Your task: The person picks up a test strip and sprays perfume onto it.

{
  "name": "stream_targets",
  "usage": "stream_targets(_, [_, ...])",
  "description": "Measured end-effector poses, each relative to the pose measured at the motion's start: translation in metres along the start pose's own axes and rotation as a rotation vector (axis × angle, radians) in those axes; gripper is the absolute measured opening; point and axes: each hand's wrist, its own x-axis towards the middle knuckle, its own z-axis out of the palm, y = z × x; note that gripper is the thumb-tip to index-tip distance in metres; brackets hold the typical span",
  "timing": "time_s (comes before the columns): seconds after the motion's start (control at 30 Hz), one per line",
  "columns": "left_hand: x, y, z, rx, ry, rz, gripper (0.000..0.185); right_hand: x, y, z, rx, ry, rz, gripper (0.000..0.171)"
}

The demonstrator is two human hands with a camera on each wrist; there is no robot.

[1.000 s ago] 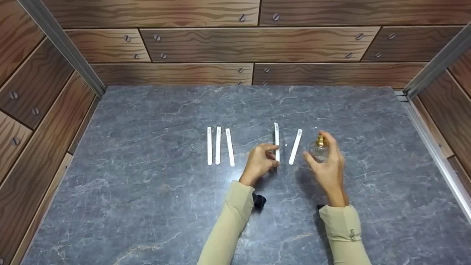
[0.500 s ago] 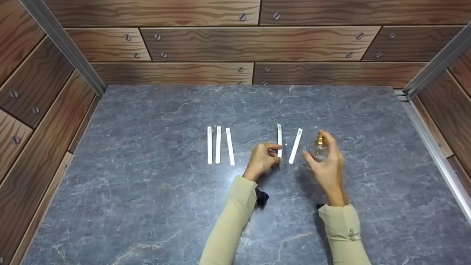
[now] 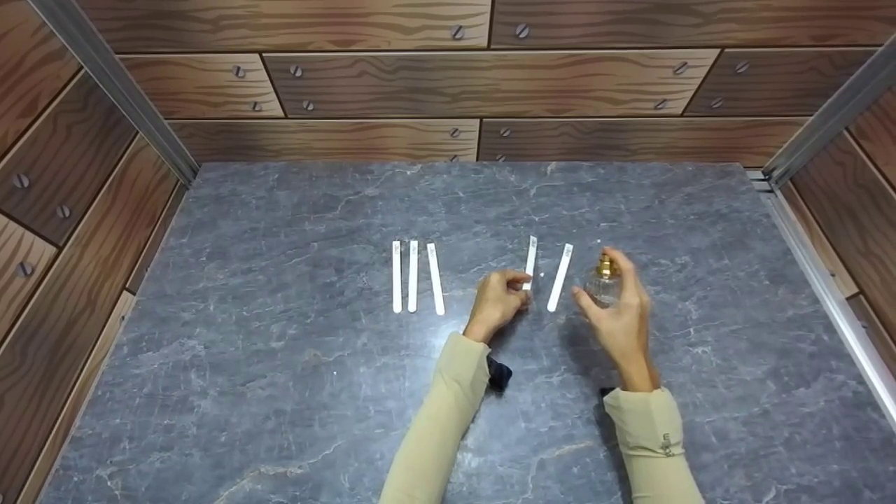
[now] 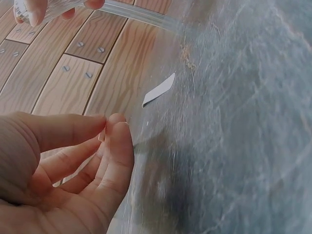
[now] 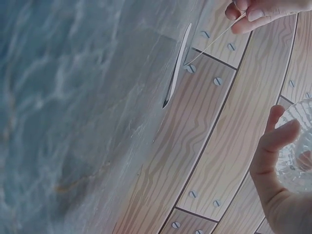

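Note:
In the head view my left hand (image 3: 497,302) pinches the near end of a white paper test strip (image 3: 531,255) between thumb and fingers. The right wrist view shows this strip (image 5: 214,41) edge-on, slanting from the fingertips toward the table. My right hand (image 3: 621,325) holds a clear, ribbed glass perfume bottle (image 3: 602,288) off the table, its index finger on the gold spray top (image 3: 607,264). Between the hands another white test strip (image 3: 559,278) lies on the table; the left wrist view shows this strip (image 4: 160,91) slightly bent.
Left of the hands, three more white strips lie side by side: a left strip (image 3: 397,276), a middle strip (image 3: 413,276) and a right strip (image 3: 435,278). The grey marbled table (image 3: 280,392) has wood-patterned walls (image 3: 392,84) at the back and sides, with metal rails (image 3: 833,301) along the corners.
The strip in my left hand has swung its far end slightly right, now leaning right, and its near end has shifted into the fingers. The right hand and perfume bottle hold nearly still.

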Motion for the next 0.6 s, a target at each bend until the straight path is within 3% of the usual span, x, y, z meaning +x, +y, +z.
stream_targets(0.13, [-0.001, 0.0, 0.0, -0.086, -0.004, -0.06, 0.033, 0.0, 0.0, 0.0, 0.0, -0.008, 0.006, 0.071])
stream_targets(0.4, [-0.006, 0.004, -0.007, -0.152, -0.019, -0.171, 0.04, 0.001, 0.0, -0.002, -0.004, 0.007, 0.014, 0.071])
stream_targets(0.6, [-0.012, 0.003, -0.016, -0.173, 0.001, -0.201, 0.04, 0.001, 0.0, -0.003, -0.007, 0.021, 0.015, 0.07])
